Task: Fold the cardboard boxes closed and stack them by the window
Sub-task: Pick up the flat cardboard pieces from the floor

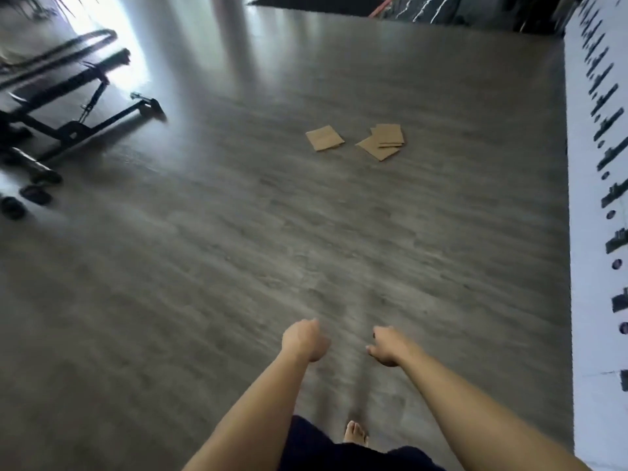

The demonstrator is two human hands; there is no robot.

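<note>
Flat brown cardboard pieces lie on the grey wood floor some way ahead of me. One single piece [324, 138] lies to the left; a small overlapping pile [382, 141] lies just right of it. My left hand [304, 339] and my right hand [387, 346] are stretched out low in front of me, far short of the cardboard. Both hands hang with loosely curled fingers and hold nothing. The picture is blurred by motion.
A black metal exercise frame [71, 124] stands at the left, with bright window light on the floor behind it. A white surface with dark markings [598, 198] runs along the right edge. A dark rug [316, 1] lies at the far end. My bare foot [355, 433] shows below.
</note>
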